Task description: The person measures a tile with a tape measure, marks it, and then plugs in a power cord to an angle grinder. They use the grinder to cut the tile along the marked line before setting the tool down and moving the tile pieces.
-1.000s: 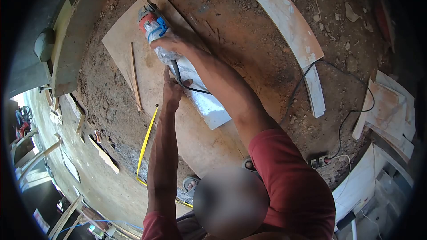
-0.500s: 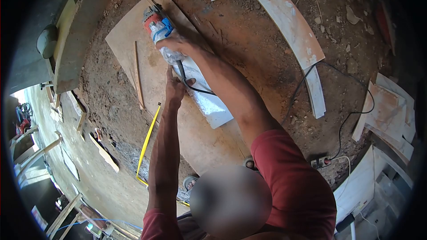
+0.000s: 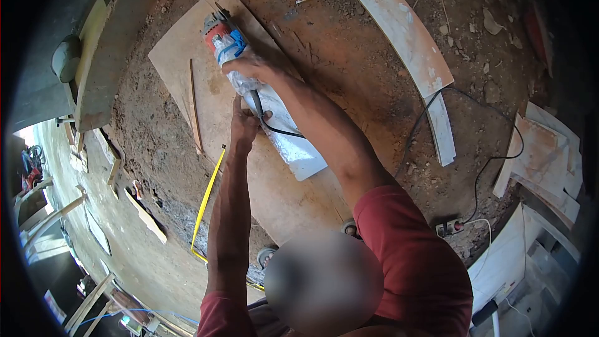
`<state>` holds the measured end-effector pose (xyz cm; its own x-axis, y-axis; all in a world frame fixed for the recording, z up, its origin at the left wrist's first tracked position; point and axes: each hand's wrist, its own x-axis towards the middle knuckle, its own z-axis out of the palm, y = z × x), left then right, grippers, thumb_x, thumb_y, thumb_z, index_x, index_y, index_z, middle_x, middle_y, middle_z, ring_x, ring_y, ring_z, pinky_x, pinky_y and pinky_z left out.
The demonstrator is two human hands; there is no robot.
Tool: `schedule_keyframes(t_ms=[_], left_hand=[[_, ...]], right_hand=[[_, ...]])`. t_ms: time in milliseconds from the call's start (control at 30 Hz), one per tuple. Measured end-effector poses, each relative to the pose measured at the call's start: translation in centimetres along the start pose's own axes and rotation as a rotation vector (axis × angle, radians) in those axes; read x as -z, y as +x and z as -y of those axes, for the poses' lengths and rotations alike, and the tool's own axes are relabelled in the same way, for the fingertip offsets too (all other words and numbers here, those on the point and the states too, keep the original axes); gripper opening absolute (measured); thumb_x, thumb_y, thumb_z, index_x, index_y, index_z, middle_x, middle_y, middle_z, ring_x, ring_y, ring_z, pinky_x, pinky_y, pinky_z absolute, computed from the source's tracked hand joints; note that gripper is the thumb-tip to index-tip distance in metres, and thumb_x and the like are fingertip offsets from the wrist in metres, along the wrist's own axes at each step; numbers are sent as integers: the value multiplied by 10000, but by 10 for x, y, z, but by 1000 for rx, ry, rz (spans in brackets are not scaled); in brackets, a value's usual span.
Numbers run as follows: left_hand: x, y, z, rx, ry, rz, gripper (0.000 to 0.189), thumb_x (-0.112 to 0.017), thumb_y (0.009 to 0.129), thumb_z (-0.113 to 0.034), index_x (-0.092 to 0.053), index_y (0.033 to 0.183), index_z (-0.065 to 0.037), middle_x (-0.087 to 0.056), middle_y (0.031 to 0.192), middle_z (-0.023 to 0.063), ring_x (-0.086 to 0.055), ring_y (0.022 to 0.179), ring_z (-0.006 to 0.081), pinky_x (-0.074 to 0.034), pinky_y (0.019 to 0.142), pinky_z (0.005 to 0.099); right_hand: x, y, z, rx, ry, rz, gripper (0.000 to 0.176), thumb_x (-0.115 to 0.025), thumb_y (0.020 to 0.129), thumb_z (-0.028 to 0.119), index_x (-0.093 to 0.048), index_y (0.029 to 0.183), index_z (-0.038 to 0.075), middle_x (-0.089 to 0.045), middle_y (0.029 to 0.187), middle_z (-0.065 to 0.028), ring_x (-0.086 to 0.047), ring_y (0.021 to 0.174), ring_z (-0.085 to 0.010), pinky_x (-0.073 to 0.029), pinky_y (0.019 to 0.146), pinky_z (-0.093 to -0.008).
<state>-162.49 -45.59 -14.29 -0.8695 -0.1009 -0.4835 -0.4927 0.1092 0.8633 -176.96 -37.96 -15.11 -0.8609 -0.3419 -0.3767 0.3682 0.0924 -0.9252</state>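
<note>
Shifted slightly toward the person, the power tool (image 3: 223,43) sits over the pale panel (image 3: 288,131), grasped by the right hand (image 3: 247,68); the left hand (image 3: 244,128), just nearer the body, touches the panel's edge.

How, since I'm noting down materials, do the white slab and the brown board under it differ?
The white slab is pale and shines where light falls; the brown board looks dull. The slab is smaller and lies on top, while the board spreads well beyond it. The slab has the left hand at its edge; the board also bears a thin wood strip. Both look flat.
</note>
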Motion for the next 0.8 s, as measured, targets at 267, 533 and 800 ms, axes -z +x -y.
schedule_keyframes(t_ms=[267,533,800], left_hand=[[0,0,0,-39,-62,-17,750,-747,684,-74,-297,1282,-58,-517,678,20,-526,539,100,-417,438,224],[-2,-1,-4,-25,-45,-26,727,-755,668,-48,-322,1252,-60,-500,636,3,-499,494,93,-400,424,223],[6,8,12,-27,11,-14,763,-727,678,2,-285,1298,-45,-535,656,26,-540,513,114,-445,443,245]], right_hand=[[1,-1,-7,52,-34,25,577,-718,594,231,-550,1091,-7,-593,994,-121,-568,891,-228,-444,782,-332],[-1,-4,-18,15,-13,25,512,-719,610,230,-577,1046,3,-599,957,-107,-570,866,-218,-445,767,-332],[1,-20,-11,11,4,36,452,-710,632,229,-603,1014,12,-618,906,-106,-582,827,-208,-447,737,-330]])
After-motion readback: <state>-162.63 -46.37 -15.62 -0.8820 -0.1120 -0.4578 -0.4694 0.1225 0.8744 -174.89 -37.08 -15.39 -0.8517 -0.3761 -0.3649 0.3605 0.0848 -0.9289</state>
